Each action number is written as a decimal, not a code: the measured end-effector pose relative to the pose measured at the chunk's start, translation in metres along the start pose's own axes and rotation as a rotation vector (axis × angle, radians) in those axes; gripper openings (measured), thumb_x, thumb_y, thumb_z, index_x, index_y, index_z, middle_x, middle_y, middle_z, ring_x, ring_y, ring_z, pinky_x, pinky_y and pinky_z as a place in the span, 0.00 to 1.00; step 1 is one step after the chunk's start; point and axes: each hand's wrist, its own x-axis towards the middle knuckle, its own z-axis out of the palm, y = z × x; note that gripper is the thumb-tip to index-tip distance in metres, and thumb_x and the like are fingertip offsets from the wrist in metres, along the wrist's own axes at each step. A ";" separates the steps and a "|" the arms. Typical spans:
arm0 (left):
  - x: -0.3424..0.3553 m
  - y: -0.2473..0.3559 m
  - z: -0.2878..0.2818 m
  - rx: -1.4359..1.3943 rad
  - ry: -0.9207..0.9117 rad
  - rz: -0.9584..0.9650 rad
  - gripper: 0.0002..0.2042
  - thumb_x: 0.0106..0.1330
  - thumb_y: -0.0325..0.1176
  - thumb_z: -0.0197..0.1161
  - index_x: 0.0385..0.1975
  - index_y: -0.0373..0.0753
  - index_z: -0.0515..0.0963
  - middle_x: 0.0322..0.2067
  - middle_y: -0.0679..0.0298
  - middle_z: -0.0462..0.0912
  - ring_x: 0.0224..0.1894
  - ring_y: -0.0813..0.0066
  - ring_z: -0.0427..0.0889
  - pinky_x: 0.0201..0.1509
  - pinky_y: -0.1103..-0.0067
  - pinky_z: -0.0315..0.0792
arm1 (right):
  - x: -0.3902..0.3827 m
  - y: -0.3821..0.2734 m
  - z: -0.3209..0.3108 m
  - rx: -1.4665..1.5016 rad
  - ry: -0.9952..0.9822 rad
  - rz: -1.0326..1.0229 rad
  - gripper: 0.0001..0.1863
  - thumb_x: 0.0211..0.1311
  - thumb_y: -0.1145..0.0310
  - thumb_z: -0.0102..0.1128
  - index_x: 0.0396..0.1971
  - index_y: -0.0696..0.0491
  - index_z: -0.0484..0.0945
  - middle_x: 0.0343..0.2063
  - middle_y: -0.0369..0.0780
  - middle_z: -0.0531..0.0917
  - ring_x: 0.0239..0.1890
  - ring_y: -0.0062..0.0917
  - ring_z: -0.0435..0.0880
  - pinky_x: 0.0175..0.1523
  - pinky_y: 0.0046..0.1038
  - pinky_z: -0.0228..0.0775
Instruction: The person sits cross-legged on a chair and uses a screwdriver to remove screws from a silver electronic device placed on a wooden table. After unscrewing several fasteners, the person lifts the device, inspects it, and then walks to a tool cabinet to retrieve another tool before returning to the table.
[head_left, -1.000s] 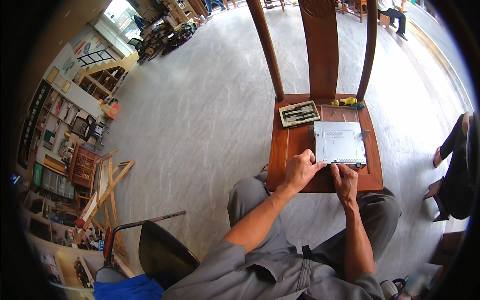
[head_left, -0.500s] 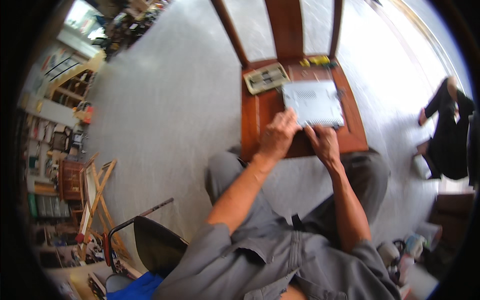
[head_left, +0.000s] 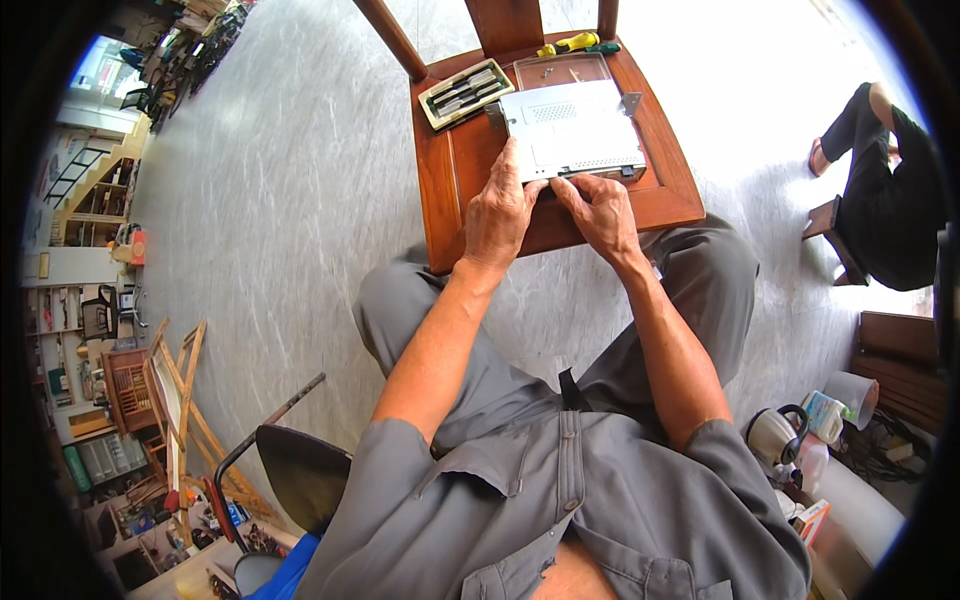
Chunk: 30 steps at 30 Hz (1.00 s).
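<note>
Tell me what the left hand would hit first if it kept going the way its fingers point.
The left hand points up the wooden chair seat, fingertips already at the near edge of the flat grey metal unit. Going on, it would likely meet that unit first; the tool case lies farther off to the left.

A tool case (head_left: 466, 93) and yellow-green screwdriver (head_left: 575, 44) lie on the wooden chair (head_left: 445, 180).

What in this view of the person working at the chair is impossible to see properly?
Head view:
- Near edge of the metal box: hidden by the fingers of the left hand and right hand.
- Tools in the open case: too small to identify.
- Screwdriver: partly behind the chair back.
- Seated person: cut off by the picture's rim.
</note>
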 end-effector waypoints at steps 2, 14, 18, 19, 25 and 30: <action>-0.002 -0.002 0.003 0.010 -0.018 -0.035 0.29 0.68 0.32 0.69 0.66 0.32 0.67 0.58 0.46 0.80 0.52 0.46 0.85 0.51 0.64 0.84 | 0.000 -0.002 -0.001 -0.004 -0.001 -0.006 0.21 0.69 0.55 0.66 0.26 0.59 0.83 0.16 0.47 0.79 0.17 0.33 0.76 0.27 0.36 0.68; -0.004 -0.005 -0.003 0.226 0.005 0.100 0.18 0.68 0.32 0.67 0.56 0.36 0.79 0.53 0.52 0.84 0.45 0.55 0.89 0.46 0.68 0.85 | 0.001 -0.004 0.001 -0.005 -0.015 0.041 0.19 0.69 0.53 0.63 0.30 0.56 0.86 0.23 0.48 0.85 0.28 0.43 0.86 0.35 0.40 0.76; 0.001 0.000 -0.008 0.179 0.036 0.076 0.15 0.66 0.32 0.70 0.50 0.37 0.79 0.41 0.57 0.85 0.37 0.59 0.87 0.41 0.68 0.82 | 0.000 0.001 0.002 -0.009 0.012 0.076 0.18 0.69 0.53 0.63 0.32 0.55 0.87 0.24 0.47 0.86 0.30 0.43 0.87 0.37 0.40 0.77; 0.002 0.000 -0.009 0.177 0.038 0.055 0.14 0.66 0.31 0.71 0.48 0.37 0.79 0.38 0.58 0.85 0.35 0.60 0.87 0.39 0.68 0.81 | 0.000 -0.001 0.001 0.006 0.006 0.079 0.18 0.69 0.53 0.63 0.33 0.54 0.87 0.26 0.47 0.87 0.31 0.43 0.88 0.38 0.40 0.78; -0.003 0.005 -0.008 -0.077 -0.016 -0.237 0.12 0.65 0.32 0.73 0.37 0.38 0.74 0.25 0.60 0.79 0.27 0.61 0.81 0.32 0.69 0.76 | -0.001 0.000 0.001 0.049 0.017 0.033 0.16 0.68 0.54 0.64 0.36 0.53 0.88 0.29 0.46 0.88 0.32 0.42 0.88 0.38 0.39 0.79; -0.008 0.007 -0.012 -0.486 -0.058 -0.611 0.10 0.68 0.32 0.72 0.32 0.35 0.77 0.23 0.66 0.81 0.23 0.78 0.78 0.27 0.77 0.73 | -0.001 -0.001 0.000 0.001 0.014 0.034 0.16 0.68 0.54 0.65 0.35 0.52 0.88 0.27 0.46 0.87 0.31 0.41 0.88 0.38 0.39 0.79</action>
